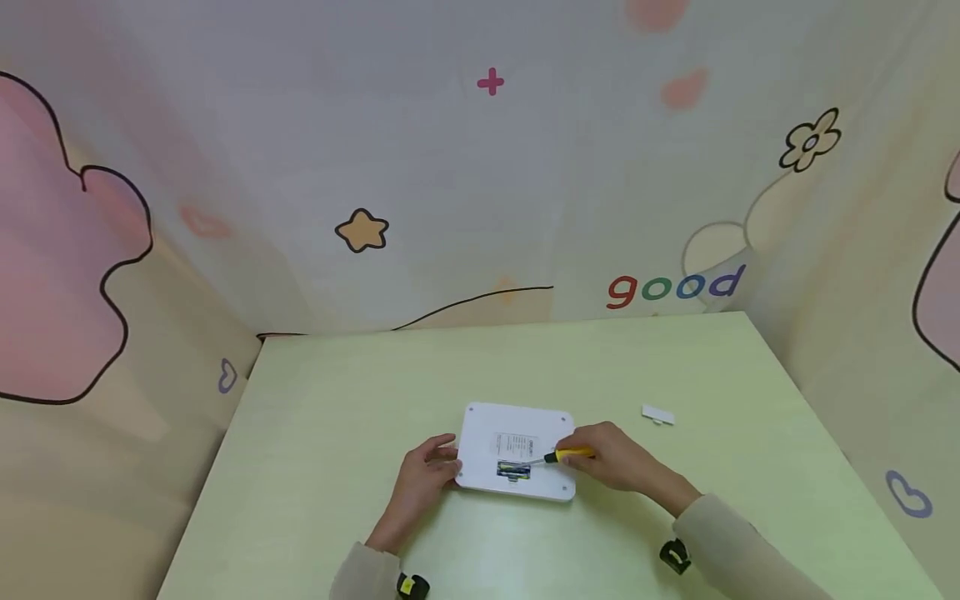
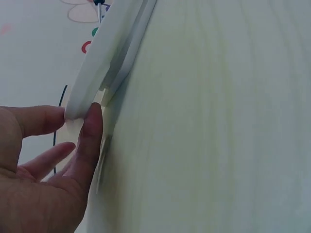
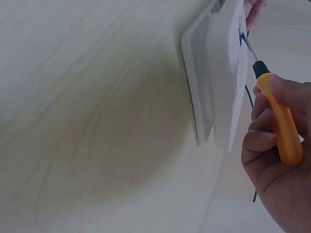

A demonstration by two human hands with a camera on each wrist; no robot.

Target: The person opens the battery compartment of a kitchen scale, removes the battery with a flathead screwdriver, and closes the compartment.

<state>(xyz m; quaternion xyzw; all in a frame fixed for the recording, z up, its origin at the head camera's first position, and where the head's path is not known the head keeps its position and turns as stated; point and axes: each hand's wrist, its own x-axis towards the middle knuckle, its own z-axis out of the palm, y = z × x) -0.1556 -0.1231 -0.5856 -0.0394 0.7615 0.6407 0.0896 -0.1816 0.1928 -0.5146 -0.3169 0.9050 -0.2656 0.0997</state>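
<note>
A white kitchen scale [image 1: 480, 429] lies underside up on the table, its small battery bay open with batteries [image 1: 513, 471] inside. My left hand [image 1: 423, 477] pinches the scale's left edge; in the left wrist view, thumb and finger sit on either side of the rim [image 2: 80, 92]. A screwdriver [image 1: 574, 454] with a yellow and black handle is gripped in my right hand [image 1: 611, 454]. Its metal shaft slants left, and the tip reaches the battery bay. Seen from the right wrist, the orange-yellow handle [image 3: 284, 128] lies between thumb and curled fingers.
A small white battery cover [image 1: 657, 414] rests on the pale green table [image 1: 345, 400], to the right of and beyond the scale. Printed walls [image 1: 450, 167] stand behind the table and on both sides.
</note>
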